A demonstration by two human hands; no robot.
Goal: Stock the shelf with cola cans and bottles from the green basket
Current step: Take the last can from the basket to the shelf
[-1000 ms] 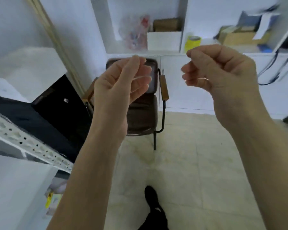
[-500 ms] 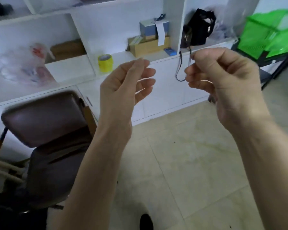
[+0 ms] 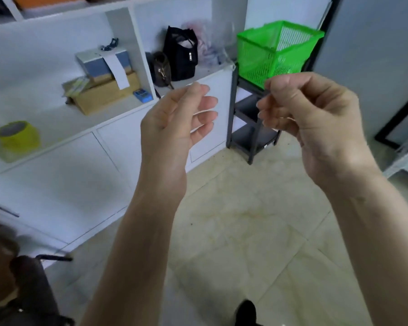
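Observation:
A green mesh basket (image 3: 272, 51) stands on top of a small black rack (image 3: 251, 135) at the upper right, beside the white cabinet. I cannot see inside it; no cans or bottles show. My left hand (image 3: 174, 123) is raised in the middle of the view, fingers loosely curled and apart, holding nothing. My right hand (image 3: 313, 118) is raised in front of the basket's lower edge, fingers curled in, with nothing visible in it. Both hands are well short of the basket.
A white wall unit (image 3: 80, 161) runs along the left with a yellow tape roll (image 3: 18, 136), cardboard boxes (image 3: 104, 95) and black bags (image 3: 180, 57). A dark chair (image 3: 21, 285) is at the lower left. Beige tiled floor (image 3: 233, 231) lies ahead; my shoe (image 3: 245, 311) shows below.
The view has swung to the right: the chair slid off to the lower left and the green basket and black rack came into view. Both hands kept their raised pose.

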